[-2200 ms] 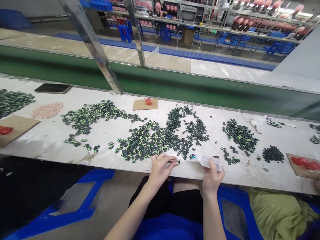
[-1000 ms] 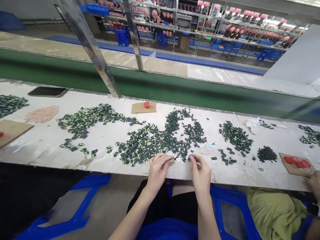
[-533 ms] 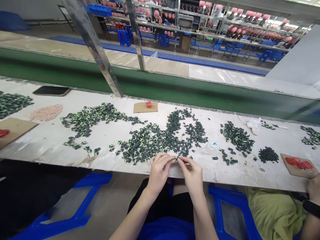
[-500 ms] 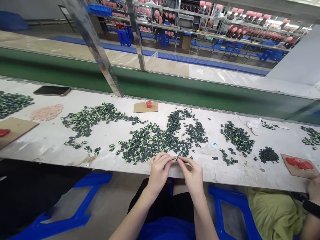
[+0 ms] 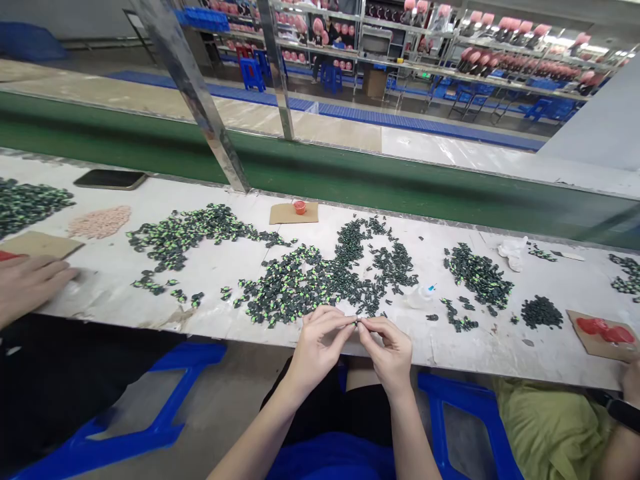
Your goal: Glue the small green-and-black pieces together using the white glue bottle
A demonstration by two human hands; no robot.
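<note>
A person's left hand (image 5: 323,343) and right hand (image 5: 387,348) meet at the fingertips, both pinched on a small dark piece (image 5: 357,323) just above the near edge of a white table (image 5: 465,352). Beyond lie a green-flecked pile (image 5: 283,287) and a plain dark pile (image 5: 395,265); a clear bottle (image 5: 419,297) lies to the right. The step seems to be close fitting or pressing, calling for a steady, light pinch; whether one part or two is held cannot be told.

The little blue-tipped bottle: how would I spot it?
On the long white table, look just beyond the worker's right hand, slightly rightward. Between the middle heap of dark parts and the next heap to the right is a translucent bottle, set apart from the dark pieces by its bright blue tip.
</note>
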